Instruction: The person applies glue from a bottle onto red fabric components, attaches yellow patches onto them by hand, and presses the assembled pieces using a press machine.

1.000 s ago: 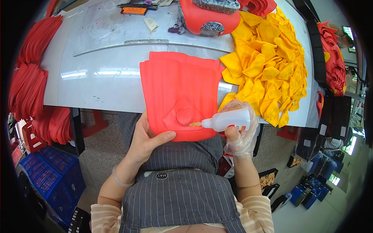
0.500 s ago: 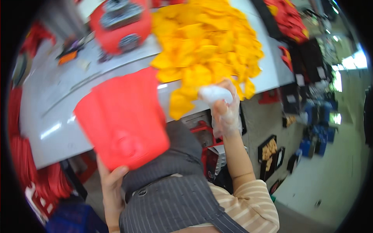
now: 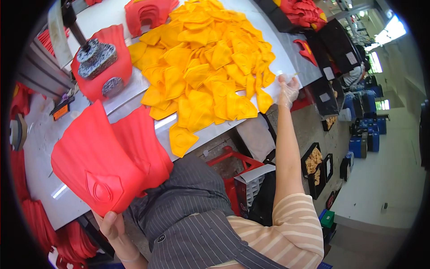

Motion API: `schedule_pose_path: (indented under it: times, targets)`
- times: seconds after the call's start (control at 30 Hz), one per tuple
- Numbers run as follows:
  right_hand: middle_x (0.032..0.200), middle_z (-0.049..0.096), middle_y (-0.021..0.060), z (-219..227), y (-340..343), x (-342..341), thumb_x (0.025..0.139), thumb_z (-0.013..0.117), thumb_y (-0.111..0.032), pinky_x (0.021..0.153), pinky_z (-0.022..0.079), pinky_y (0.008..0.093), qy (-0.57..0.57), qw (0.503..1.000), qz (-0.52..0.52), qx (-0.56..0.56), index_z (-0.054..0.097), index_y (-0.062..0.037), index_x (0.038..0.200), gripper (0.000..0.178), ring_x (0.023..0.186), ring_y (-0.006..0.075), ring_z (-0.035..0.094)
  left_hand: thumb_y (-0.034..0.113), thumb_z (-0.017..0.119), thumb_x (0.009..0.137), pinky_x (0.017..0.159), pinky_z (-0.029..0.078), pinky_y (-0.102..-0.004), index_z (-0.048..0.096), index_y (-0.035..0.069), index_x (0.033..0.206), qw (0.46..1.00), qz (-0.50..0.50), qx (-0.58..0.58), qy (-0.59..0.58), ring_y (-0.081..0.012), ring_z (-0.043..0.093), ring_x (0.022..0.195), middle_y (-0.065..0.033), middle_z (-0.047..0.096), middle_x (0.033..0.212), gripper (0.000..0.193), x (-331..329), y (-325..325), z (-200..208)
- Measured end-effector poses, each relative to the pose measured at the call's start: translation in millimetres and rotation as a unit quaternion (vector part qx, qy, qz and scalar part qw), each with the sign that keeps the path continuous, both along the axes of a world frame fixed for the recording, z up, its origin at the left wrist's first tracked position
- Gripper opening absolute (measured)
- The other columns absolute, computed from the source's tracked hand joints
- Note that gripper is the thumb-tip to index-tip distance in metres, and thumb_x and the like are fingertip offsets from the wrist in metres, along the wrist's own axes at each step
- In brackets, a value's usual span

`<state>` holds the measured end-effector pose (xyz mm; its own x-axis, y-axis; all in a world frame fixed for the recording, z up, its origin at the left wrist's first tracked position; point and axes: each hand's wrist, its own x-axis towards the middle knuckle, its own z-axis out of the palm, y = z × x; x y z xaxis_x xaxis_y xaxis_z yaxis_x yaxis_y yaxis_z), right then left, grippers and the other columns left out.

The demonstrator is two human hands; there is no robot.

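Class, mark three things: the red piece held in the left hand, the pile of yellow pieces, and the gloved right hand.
Red piece [image 3: 97, 158]: head view, middle of its front layer.
Yellow pile [image 3: 208, 67]: head view, middle of the heap.
Gloved right hand [image 3: 288, 92]: head view, middle of the hand.

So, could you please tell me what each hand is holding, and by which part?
The left hand holds red moulded sheets by their lower edge, thumb on top. The right hand appears to hold a white bottle; which part cannot be told.
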<state>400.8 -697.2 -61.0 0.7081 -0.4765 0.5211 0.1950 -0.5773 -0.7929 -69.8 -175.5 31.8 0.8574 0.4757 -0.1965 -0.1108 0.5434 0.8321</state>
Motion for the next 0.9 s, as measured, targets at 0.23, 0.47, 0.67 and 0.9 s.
schedule_pose_path:
  times: [0.23, 0.47, 0.67, 0.9]
  targets:
    - [0.097, 0.06, 0.0101, 79, 167, -180, 0.074, 0.081, -0.027, 0.08, 0.046, 0.0354, 0.029, 0.937, 0.246, -0.247, 0.059, -0.0056, 0.102, 0.041, 0.092, 0.0254, 0.059, 0.015, 0.068, 0.073, 0.109, 0.032, -0.0445, 0.027, 0.0, 0.144, 0.998, 0.053, 0.012, 0.024, -0.0304, 0.043, 0.131, -0.0152, 0.042, 0.142, 0.084, 14, -4, 2]
    - [0.136, 0.05, 0.0058, 71, 251, -258, 0.064, 0.08, -0.024, 0.095, 0.037, 0.0372, 0.087, 0.745, 0.493, -0.44, 0.055, -0.0148, 0.126, 0.068, 0.119, 0.0251, 0.048, 0.01, 0.07, 0.07, 0.108, 0.035, -0.0417, 0.03, -0.002, 0.142, 0.997, 0.01, 0.049, 0.057, -0.0291, 0.046, 0.127, -0.0148, 0.046, 0.137, 0.083, 27, -8, 16]
    - [0.123, 0.062, 0.006, 65, 237, -247, 0.069, 0.067, -0.003, 0.095, 0.039, 0.0415, -0.017, 0.711, 0.528, -0.465, 0.065, -0.0124, 0.095, 0.028, 0.121, 0.0269, 0.053, -0.001, 0.075, 0.067, 0.103, 0.04, -0.0364, 0.039, -0.004, 0.136, 0.998, 0.033, 0.022, 0.042, -0.023, 0.053, 0.119, -0.0132, 0.054, 0.127, 0.078, 31, -9, 29]
    - [0.119, 0.056, 0.0071, 74, 254, -224, 0.082, 0.069, 0.001, 0.096, 0.043, 0.0321, 0.231, 0.784, 0.576, 0.029, 0.057, -0.003, 0.111, 0.031, 0.111, 0.0214, 0.055, -0.004, 0.073, 0.073, 0.095, 0.046, -0.0336, 0.043, -0.004, 0.133, 1.0, 0.002, 0.012, 0.013, -0.0185, 0.057, 0.112, -0.0107, 0.059, 0.122, 0.067, 31, -3, 34]
